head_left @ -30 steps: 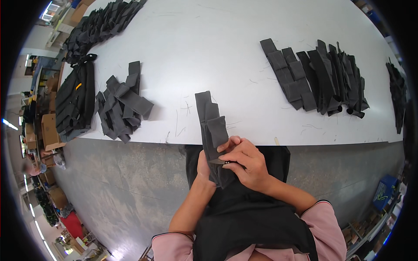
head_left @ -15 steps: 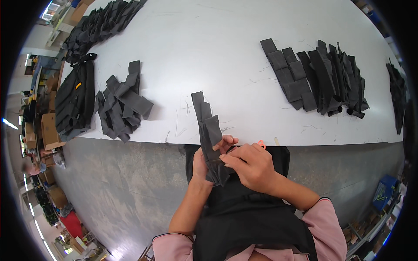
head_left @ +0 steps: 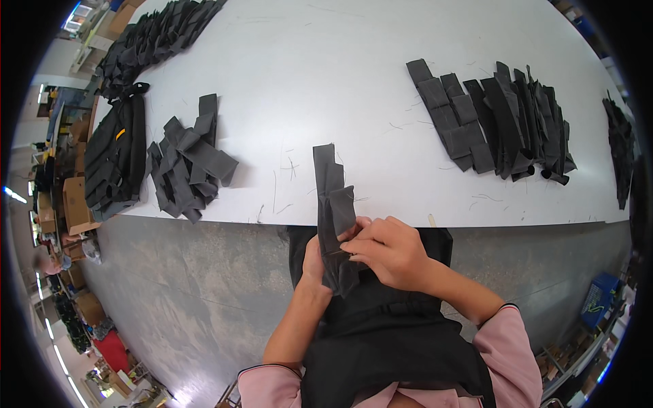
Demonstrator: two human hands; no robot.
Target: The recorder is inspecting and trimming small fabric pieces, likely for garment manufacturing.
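Observation:
A dark grey sewn fabric strip [head_left: 333, 197] with overlapping stitched flaps stands lengthwise in front of me, its far end over the table and its near end over my lap. My left hand [head_left: 313, 262] is closed round its lower part from the left and beneath, with fingertips showing at the right edge. At that same edge my right hand [head_left: 394, 255] is closed, thumb and forefinger pinched together against the fabric. Whatever lies between those fingertips is too small to make out, and the right palm is hidden.
The white table [head_left: 306, 88] has loose thread ends on it. At left lie a heap of grey strips [head_left: 194, 156], a black backpack [head_left: 119, 153] and a farther pile of strips [head_left: 160, 41]. More strips [head_left: 517, 126] lie at right. A black apron [head_left: 394, 347] covers my lap.
The strip has swung more upright, its far end shifting right. My right hand has turned slightly; the orange loop that showed behind it is out of sight.

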